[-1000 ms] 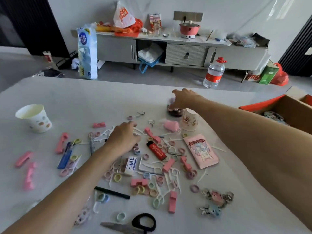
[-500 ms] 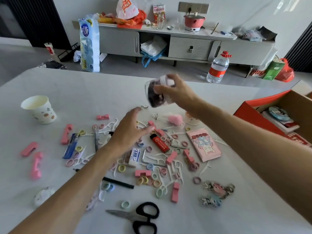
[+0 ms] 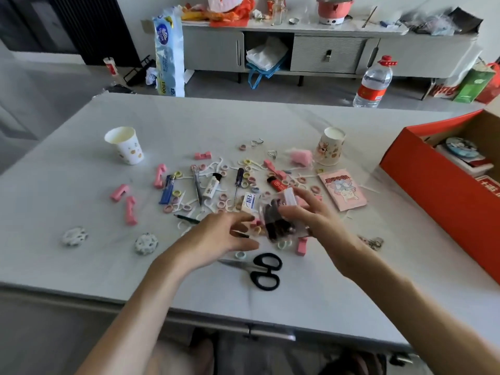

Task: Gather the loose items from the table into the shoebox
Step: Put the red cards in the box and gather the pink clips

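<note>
Head cam is showing the right hand (image 3: 311,217) gripping a small clear jar (image 3: 278,217) with dark stuff inside, holding it above the table (image 3: 81,185) near the scissors (image 3: 263,269). The left hand (image 3: 216,239) is hovering just beside it, fingers spread and holding nothing. The orange shoebox (image 3: 433,185) is sitting open at the table's right edge, well apart from the jar.

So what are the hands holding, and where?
The right hand holds a clear container of dark items by its side. The left hand is open, holding nothing.
</note>
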